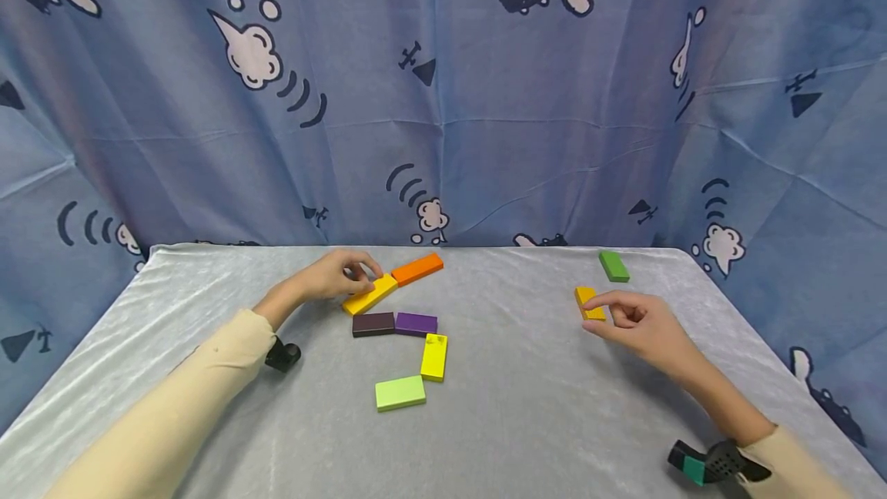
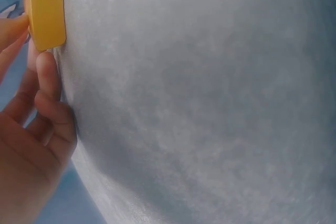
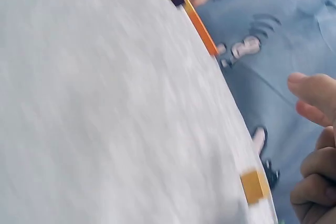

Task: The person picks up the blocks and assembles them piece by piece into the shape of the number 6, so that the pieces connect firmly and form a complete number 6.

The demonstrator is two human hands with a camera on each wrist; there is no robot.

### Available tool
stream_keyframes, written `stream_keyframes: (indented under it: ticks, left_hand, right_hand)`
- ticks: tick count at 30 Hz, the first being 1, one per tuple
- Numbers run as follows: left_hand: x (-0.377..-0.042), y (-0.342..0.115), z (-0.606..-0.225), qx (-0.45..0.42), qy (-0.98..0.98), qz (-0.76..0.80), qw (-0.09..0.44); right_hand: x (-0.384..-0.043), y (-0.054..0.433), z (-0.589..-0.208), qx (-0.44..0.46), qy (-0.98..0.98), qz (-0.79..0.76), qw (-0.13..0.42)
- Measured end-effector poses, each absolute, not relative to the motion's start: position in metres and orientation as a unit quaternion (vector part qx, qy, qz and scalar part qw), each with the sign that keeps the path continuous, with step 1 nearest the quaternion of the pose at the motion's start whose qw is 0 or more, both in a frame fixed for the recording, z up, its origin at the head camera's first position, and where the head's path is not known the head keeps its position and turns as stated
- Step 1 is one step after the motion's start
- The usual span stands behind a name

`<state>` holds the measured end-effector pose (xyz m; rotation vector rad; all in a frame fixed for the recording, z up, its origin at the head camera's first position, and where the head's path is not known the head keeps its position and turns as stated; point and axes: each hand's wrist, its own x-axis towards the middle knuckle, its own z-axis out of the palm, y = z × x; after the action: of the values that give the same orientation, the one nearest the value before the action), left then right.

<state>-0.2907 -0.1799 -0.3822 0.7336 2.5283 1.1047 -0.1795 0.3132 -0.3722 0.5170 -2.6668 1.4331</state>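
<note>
My left hand [image 1: 337,274] pinches a long amber-yellow block [image 1: 374,295] that lies on the cloth; in the left wrist view the fingers meet that yellow block [image 2: 48,17] at its side and end. An orange block [image 1: 418,269] touches its far right end. At the right, my right hand [image 1: 640,327] hovers by a smaller amber block [image 1: 590,304], thumb and forefinger apart. The right wrist view has this amber block [image 3: 254,186] on the cloth, away from the fingers. Behind it lies a green block [image 1: 614,266].
A dark brown block [image 1: 373,324], a purple block [image 1: 416,323], a bright yellow block [image 1: 434,357] and a light green block [image 1: 400,393] form a bent row near the middle. Pale grey cloth [image 1: 513,406] covers the table. A blue patterned curtain [image 1: 485,98] hangs behind.
</note>
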Motion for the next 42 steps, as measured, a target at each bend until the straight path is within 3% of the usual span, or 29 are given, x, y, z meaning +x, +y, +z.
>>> stream_keyframes:
  ticks: [6,13,30,42]
  left_hand:
    - [-0.291,-0.182,-0.383,0.263,0.871,0.39,0.143]
    - [-0.291,-0.181,-0.384,0.258,0.875,0.383,0.144]
    - [-0.29,-0.181,-0.383,0.261,0.872,0.388,0.144]
    - [-0.291,-0.182,-0.383,0.268,0.871,0.387,0.141]
  right_hand:
    - [-0.194,0.345,-0.381,0.177,-0.874,0.451,0.031]
    - [-0.212,0.366,-0.389,0.192,-0.875,0.444,-0.011]
    - [-0.239,0.365,-0.388,0.155,-0.888,0.424,-0.089]
    - [-0.243,0.364,-0.394,0.16,-0.879,0.44,-0.092]
